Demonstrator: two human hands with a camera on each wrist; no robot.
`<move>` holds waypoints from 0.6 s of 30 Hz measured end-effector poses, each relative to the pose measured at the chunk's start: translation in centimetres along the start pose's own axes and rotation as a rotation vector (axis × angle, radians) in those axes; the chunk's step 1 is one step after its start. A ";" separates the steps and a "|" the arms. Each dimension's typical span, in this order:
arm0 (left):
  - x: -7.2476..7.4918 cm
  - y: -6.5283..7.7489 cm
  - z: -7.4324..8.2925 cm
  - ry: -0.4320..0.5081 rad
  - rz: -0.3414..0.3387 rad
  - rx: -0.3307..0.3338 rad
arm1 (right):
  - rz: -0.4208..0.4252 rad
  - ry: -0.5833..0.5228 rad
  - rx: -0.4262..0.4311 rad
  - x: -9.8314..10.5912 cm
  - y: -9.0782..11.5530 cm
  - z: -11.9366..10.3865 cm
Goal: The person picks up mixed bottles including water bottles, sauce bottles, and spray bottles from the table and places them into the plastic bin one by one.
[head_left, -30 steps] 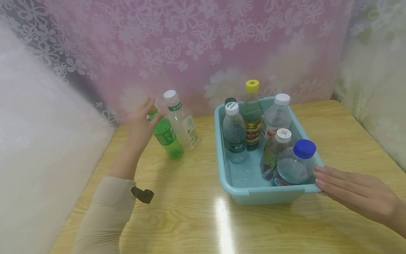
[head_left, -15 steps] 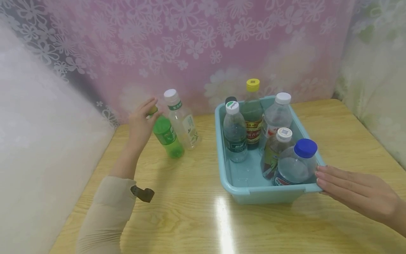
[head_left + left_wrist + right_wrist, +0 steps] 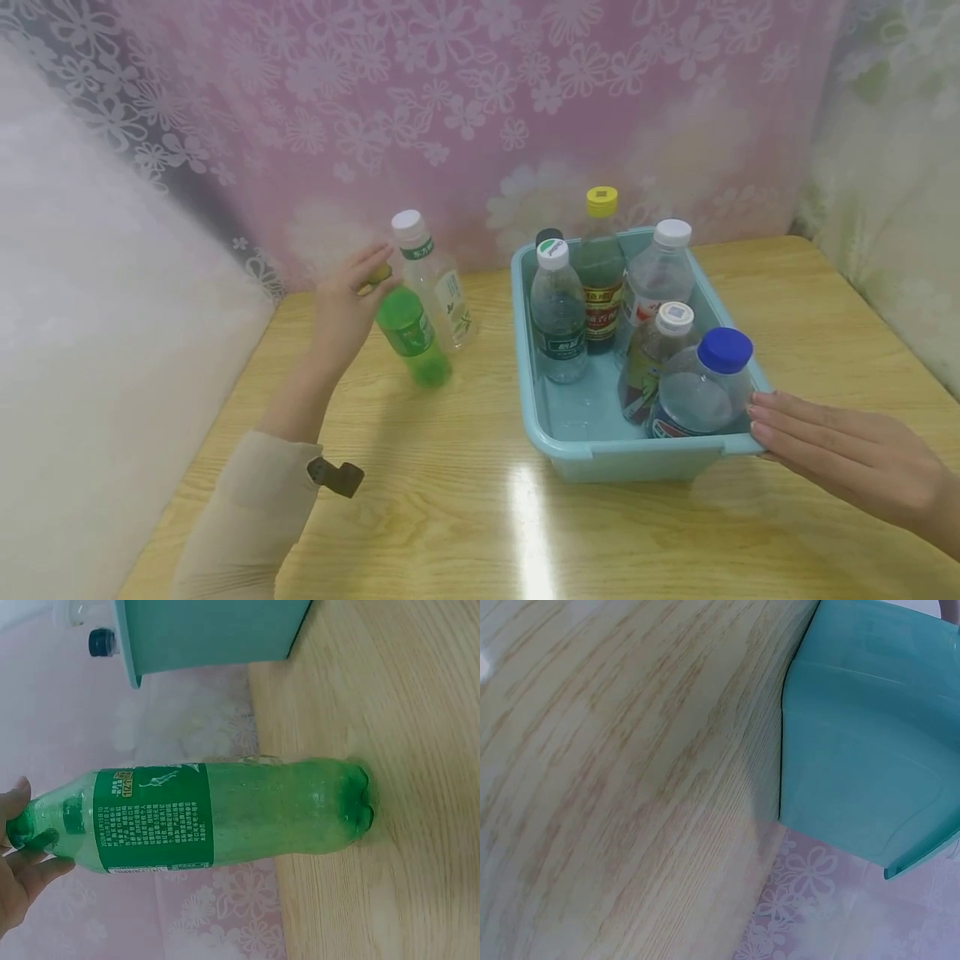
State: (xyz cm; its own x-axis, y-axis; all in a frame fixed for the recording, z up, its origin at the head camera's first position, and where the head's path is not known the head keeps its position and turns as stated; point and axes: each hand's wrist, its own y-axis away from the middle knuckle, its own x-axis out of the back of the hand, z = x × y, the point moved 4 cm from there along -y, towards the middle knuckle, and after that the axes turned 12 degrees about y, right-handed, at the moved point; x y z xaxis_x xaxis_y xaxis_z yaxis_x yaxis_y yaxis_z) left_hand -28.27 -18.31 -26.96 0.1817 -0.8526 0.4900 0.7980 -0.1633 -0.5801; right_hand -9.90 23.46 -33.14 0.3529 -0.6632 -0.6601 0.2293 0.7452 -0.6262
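Observation:
By its neck, just under the yellowish cap, my left hand (image 3: 348,304) grips a green plastic soda bottle (image 3: 414,337), cap end up and tilted in the head view. Its green label and ridged base show in the left wrist view, the base close over the tabletop. Right behind it stands a clear bottle (image 3: 442,300) with a white cap. The straight fingers of my right hand (image 3: 847,454) rest on the near right corner of a light blue plastic bin (image 3: 637,454); the right thumb is hidden.
Several bottles stand in the bin, among them a yellow-capped bottle (image 3: 600,258), a white-capped water bottle (image 3: 558,325) and a wide jar-like bottle (image 3: 697,400) with a blue lid. Patterned curtains (image 3: 465,108) hang behind the wooden table (image 3: 420,500).
The left hand now holds the green bottle's neck, and the bottle has shifted a little right and toward me. My right hand stays at the bin's corner.

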 end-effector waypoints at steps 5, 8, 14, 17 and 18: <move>-0.8 0.6 1.1 0.014 -0.014 -0.107 | 0.002 0.055 0.015 0.0 0.0 0.0; -1.1 0.8 1.7 0.016 -0.012 -0.183 | 0.000 0.034 0.010 0.0 0.1 -0.1; -1.2 0.7 2.9 0.058 -0.003 -0.274 | 0.001 -0.029 -0.001 0.1 0.2 -0.1; -1.1 0.5 3.7 0.091 -0.007 -0.299 | 0.002 -0.008 0.001 0.1 0.2 -0.2; -1.1 0.5 4.0 0.100 -0.007 -0.309 | 0.003 -0.039 -0.006 0.1 0.2 -0.2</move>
State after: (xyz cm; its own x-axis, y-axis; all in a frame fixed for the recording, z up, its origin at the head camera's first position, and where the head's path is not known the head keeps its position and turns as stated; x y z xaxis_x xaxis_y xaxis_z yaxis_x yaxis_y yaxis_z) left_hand -25.78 -15.50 -25.13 0.1068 -0.8930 0.4371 0.5842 -0.2994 -0.7544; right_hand -9.99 23.58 -33.39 0.3884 -0.6577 -0.6454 0.2226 0.7466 -0.6269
